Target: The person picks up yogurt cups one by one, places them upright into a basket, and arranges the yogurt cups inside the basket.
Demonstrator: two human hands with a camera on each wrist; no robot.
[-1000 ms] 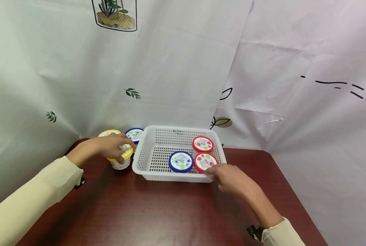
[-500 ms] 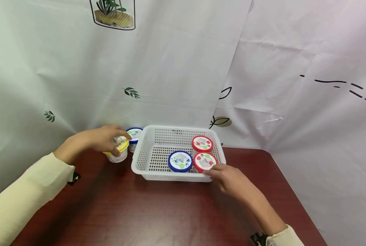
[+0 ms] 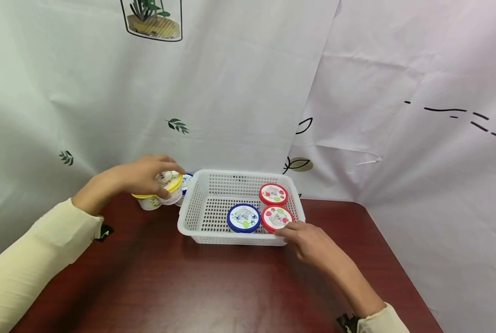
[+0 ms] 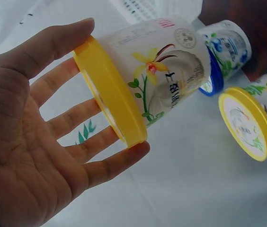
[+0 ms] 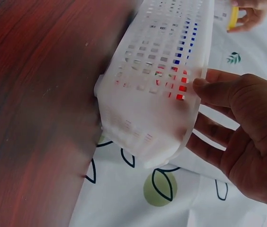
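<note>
My left hand (image 3: 160, 178) holds a yellow-lidded cup (image 3: 171, 186) by its lid, lifted off the table just left of the white basket (image 3: 198, 203). In the left wrist view my thumb and fingertips (image 4: 140, 149) curl round the yellow lid, and the cup (image 4: 162, 75) shows a flower print. A second yellow-lidded cup (image 3: 147, 201) and a blue-lidded cup (image 3: 185, 181) stand on the table beneath it. The basket holds a blue-lidded cup (image 3: 243, 218) and two red-lidded cups (image 3: 274, 194) (image 3: 277, 218). My right hand (image 3: 304, 236) rests against the basket's front right corner (image 5: 171, 118), its fingers fairly straight.
The dark red table (image 3: 214, 286) stretches toward me in front of the basket. White printed cloth (image 3: 239, 92) hangs close behind the basket and on both sides. The table's right edge (image 3: 398, 273) lies past my right arm.
My left hand has lifted the yellow-lidded cup off the table and carried it up toward the basket's left rim. The right hand has stayed at the basket's corner.
</note>
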